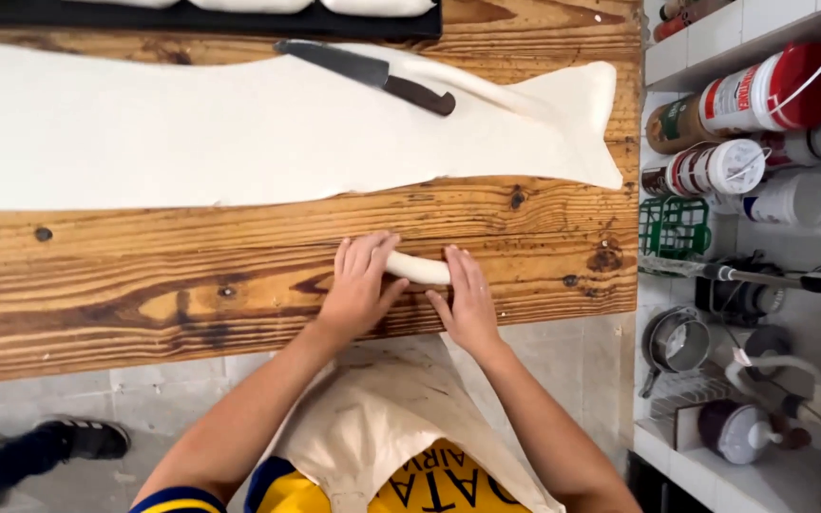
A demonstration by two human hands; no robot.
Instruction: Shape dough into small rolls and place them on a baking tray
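A short roll of white dough lies on the wooden table near its front edge. My left hand rests flat on the roll's left end, fingers together. My right hand lies flat over its right end. Only the middle of the roll shows between the hands. Behind them a wide sheet of rolled-out dough covers the far part of the table. A dark-handled knife lies on that sheet toward the right.
A dark tray with dough pieces sits at the table's far edge. White shelves on the right hold jars, a metal sifter cup and a green basket. Another person's shoe shows on the floor at lower left.
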